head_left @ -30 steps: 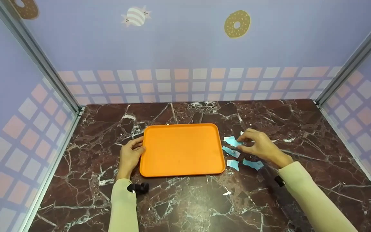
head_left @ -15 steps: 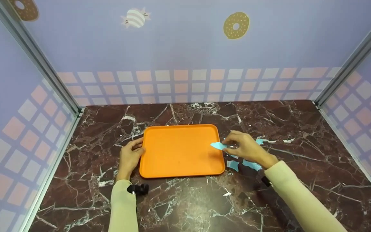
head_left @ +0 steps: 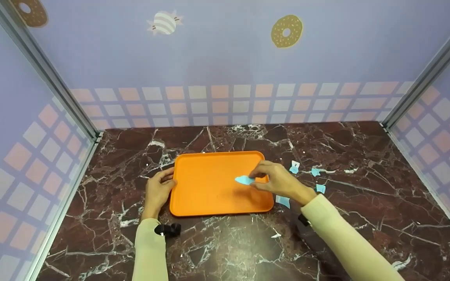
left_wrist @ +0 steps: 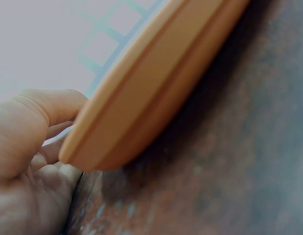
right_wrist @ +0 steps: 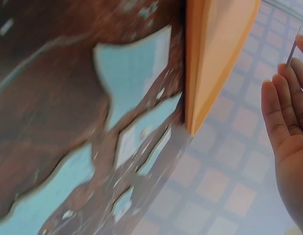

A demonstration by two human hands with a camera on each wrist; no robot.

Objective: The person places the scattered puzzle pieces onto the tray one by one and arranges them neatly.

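Piece (pale blue) juts leftward from pinching right fingers, over the tray left fingers hold.

My feed shows me an orange tray, light-blue pieces toward three o'clock, white-veined maroon tabletop, pink-and-white wall squares at twelve.

I look into a small panelled booth: doughnut-printed lilac walls, metal corner posts, marble-patterned desk.

Tray partly behind right hand
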